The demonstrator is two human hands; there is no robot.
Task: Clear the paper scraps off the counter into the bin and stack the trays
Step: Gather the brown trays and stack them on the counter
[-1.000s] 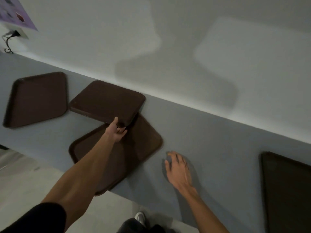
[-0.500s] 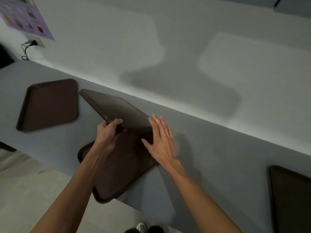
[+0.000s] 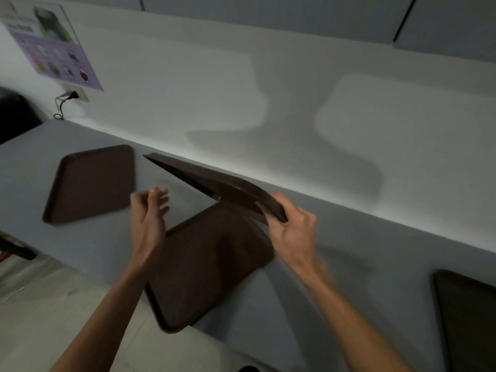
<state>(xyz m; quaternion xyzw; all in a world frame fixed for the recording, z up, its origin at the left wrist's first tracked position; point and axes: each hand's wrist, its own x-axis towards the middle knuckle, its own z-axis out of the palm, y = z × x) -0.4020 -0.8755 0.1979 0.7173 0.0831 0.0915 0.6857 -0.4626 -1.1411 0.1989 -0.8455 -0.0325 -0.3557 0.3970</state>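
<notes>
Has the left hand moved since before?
Yes. The left hand released the tilted brown plastic tray and shifted leftward, toward the flat brown tray farthest left.

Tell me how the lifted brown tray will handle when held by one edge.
Likely stiff: the dark brown plastic tray looks straight though the right hand grips only one edge. Probably light, since one hand holds it tilted. Its smooth rim may slip in the grip.

Tilted brown tray (image 3: 216, 181), raised above flat tray (image 3: 209, 264)
</notes>
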